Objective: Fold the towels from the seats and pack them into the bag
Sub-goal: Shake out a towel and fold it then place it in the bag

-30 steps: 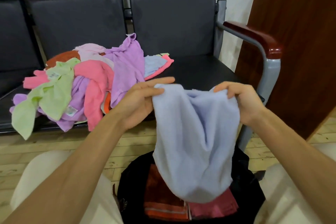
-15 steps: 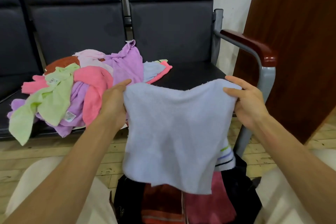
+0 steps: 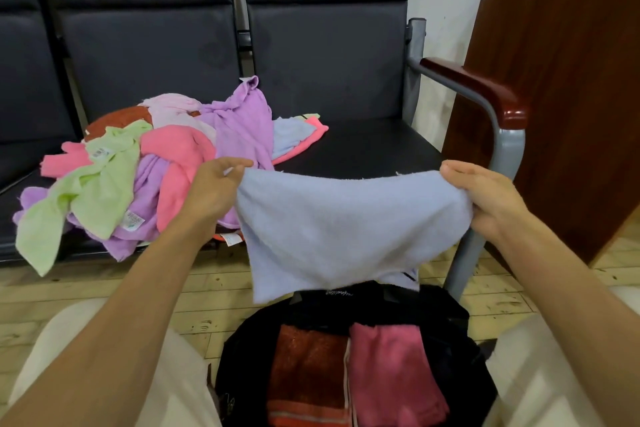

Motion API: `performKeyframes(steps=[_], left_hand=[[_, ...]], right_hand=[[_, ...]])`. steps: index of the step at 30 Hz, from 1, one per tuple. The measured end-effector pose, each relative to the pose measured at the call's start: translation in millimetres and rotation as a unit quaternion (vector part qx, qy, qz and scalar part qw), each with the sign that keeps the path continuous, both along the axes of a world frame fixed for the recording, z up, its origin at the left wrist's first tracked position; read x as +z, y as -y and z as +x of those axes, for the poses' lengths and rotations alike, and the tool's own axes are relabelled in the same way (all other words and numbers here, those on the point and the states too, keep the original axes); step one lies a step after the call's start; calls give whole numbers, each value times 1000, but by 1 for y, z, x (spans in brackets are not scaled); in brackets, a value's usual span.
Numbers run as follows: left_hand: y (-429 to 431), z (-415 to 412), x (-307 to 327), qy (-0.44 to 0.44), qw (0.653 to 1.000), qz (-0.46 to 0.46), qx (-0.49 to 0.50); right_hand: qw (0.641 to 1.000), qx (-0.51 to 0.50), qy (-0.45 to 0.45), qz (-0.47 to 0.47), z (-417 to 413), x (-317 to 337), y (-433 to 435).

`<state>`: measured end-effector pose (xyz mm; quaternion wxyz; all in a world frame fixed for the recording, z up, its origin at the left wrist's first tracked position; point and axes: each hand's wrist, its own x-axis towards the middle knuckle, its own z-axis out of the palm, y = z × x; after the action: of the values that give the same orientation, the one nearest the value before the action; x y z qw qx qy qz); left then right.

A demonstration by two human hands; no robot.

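A pale blue towel [image 3: 339, 229] hangs stretched between my hands above the bag. My left hand [image 3: 214, 191] pinches its left top corner and my right hand [image 3: 485, 198] grips its right top corner. Below it, on the floor between my knees, stands an open black bag [image 3: 446, 319] holding a folded orange towel [image 3: 308, 374] and a folded pink towel [image 3: 394, 374]. A heap of unfolded towels [image 3: 149, 177] in green, pink, purple and rust lies on the black seat [image 3: 363, 146] to the left.
The row of black seats has a grey metal frame and a red-brown armrest [image 3: 485, 90] at the right. A dark wooden panel [image 3: 568, 107] leans against the wall behind it. The floor is pale wood planks [image 3: 104, 288].
My hands have moved apart and pulled the bunched blue towel out flat and wide. The towel's lower edge has risen, uncovering the folded towels in the bag.
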<state>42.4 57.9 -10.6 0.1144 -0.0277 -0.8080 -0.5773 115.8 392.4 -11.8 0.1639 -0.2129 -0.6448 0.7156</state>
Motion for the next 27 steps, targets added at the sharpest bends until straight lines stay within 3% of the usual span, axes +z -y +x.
performKeyframes(steps=[2, 4, 7, 10, 12, 16, 20, 22, 27], left_hand=[[-1, 0, -2, -25, 999, -7, 18], [-2, 0, -3, -49, 998, -11, 37], [-2, -3, -4, -42, 998, 3, 37], [-3, -4, -4, -8, 999, 25, 32], [-3, -1, -4, 5, 998, 56, 24], [-1, -1, -1, 15, 993, 115, 38], [-1, -7, -4, 32, 985, 164, 45], [-1, -10, -6, 43, 982, 176, 48], [-3, -15, -14, -7, 994, 29, 108]], right_hand=[[996, 13, -4, -89, 3, 5, -2], [997, 20, -7, -75, 3, 6, -1], [994, -46, 0, 102, 3, 2, 7], [935, -84, -9, 346, 1, -7, 8], [911, -91, -18, 402, 1, -9, 7], [933, -132, -13, 336, 1, -8, 5], [988, -124, 3, 93, -4, -10, 2], [991, -115, 5, 69, -6, -10, 0], [991, -103, 1, 85, -7, -10, -2]])
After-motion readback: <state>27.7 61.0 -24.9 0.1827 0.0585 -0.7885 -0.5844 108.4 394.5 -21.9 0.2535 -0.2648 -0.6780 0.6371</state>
